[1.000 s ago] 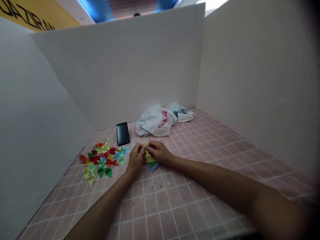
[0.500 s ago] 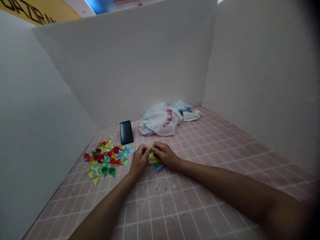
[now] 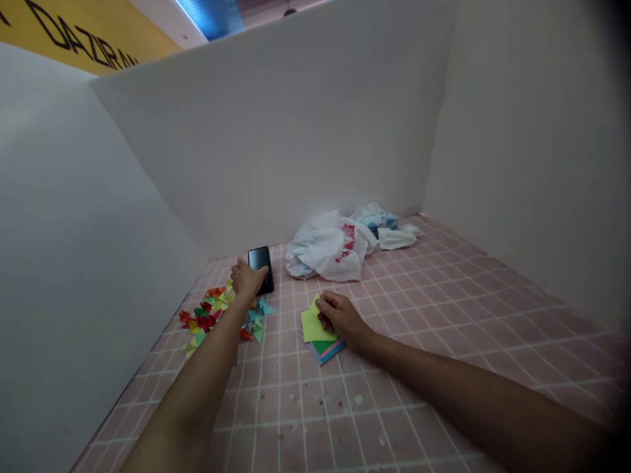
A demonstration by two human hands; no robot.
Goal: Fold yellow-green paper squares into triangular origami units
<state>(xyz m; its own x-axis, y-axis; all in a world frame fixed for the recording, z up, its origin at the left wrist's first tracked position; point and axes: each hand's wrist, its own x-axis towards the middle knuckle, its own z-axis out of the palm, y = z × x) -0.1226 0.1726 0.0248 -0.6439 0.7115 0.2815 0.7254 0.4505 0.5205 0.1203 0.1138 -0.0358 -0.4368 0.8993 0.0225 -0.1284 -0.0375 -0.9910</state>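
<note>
My left hand (image 3: 248, 277) is stretched out over the near left part of a black smartphone (image 3: 267, 281), thumb and fingers apart. Whether it touches the phone I cannot tell. My right hand (image 3: 341, 318) pinches a small piece of yellow paper (image 3: 314, 304) above a stack of coloured paper squares (image 3: 321, 353). A yellow square (image 3: 310, 327) lies on top of that stack, with green, pink and blue edges showing below it. Many small folded paper shapes (image 3: 204, 322) in red, orange, yellow, green and light blue lie in a pile, partly hidden behind my left forearm.
White plastic bags (image 3: 323, 253) lie crumpled at the back, beside more wrapped white and blue items (image 3: 397, 236). Pale partition walls (image 3: 276, 151) enclose the pink tiled tabletop (image 3: 394, 394) at the back and both sides. Small specks are scattered near the front.
My left hand has left the yellow paper and moved left and away to the phone, opening. My right hand keeps the yellow paper above the stack. The view has shifted slightly.
</note>
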